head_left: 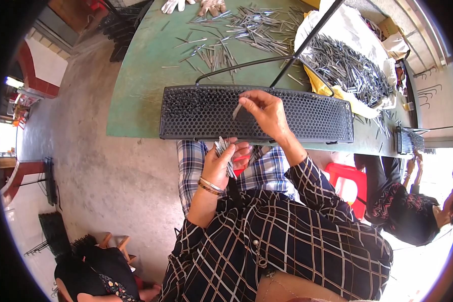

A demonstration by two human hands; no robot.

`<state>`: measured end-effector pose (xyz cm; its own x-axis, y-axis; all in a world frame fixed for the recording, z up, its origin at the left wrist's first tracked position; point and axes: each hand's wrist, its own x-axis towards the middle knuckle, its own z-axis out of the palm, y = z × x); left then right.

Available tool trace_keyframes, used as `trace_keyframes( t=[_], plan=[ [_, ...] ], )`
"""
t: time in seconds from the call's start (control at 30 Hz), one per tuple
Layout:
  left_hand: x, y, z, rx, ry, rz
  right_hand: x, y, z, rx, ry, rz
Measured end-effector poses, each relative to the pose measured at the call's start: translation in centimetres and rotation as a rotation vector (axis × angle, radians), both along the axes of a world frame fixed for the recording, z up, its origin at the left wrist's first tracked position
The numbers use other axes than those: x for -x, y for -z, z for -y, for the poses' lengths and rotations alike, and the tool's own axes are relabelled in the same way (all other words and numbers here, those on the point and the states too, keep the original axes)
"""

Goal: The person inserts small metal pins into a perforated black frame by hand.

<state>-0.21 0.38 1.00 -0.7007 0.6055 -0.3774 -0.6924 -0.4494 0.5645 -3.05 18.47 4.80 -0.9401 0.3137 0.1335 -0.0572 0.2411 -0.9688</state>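
A long black perforated metal tray (307,118) lies across the near edge of the green table, its thin black rod frame (246,64) rising behind it. My left hand (220,160) is closed around a bundle of thin grey metal strips (225,151) just below the tray's near edge. Over the middle of the tray, my right hand (267,113) pinches a single metal strip (236,109) between thumb and fingers, its lower end pointing down at the holes. Whether that strip touches the mesh I cannot tell. Small pieces seem to stand in the holes at the tray's left part.
Loose metal strips (256,30) are scattered over the green table (136,100). A white and yellow sack (312,22) at the right holds a large heap of strips (345,65). Gloves (212,7) lie at the far edge. Other people work at right (402,211) and lower left (98,267). A red stool (350,176) stands nearby.
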Motion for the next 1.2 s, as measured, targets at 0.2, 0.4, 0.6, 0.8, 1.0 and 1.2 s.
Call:
trace_keyframes(
  t=[0.2,0.4,0.6,0.8,1.0,1.2],
  plan=[
    [-0.1,0.3,0.1,0.0,0.035,-0.011,2.2,0.9,-0.8,-0.205,0.009,-0.145],
    [-0.2,0.7,0.3,-0.007,0.037,-0.013,2.5,0.5,-1.1,-0.306,0.038,-0.078],
    [-0.2,0.7,0.3,-0.002,0.04,-0.014,2.9,1.0,-1.2,-0.157,0.016,-0.082],
    [-0.2,0.7,0.3,-0.012,0.036,-0.022,2.8,-0.1,-1.1,-0.407,-0.052,-0.212],
    [-0.2,0.9,0.4,-0.021,0.033,-0.022,2.6,-0.8,-1.2,-0.469,-0.081,-0.216],
    [0.1,0.8,0.6,-0.009,-0.012,0.008,2.8,-0.3,-0.8,-0.555,-0.2,-0.35]
  ],
)
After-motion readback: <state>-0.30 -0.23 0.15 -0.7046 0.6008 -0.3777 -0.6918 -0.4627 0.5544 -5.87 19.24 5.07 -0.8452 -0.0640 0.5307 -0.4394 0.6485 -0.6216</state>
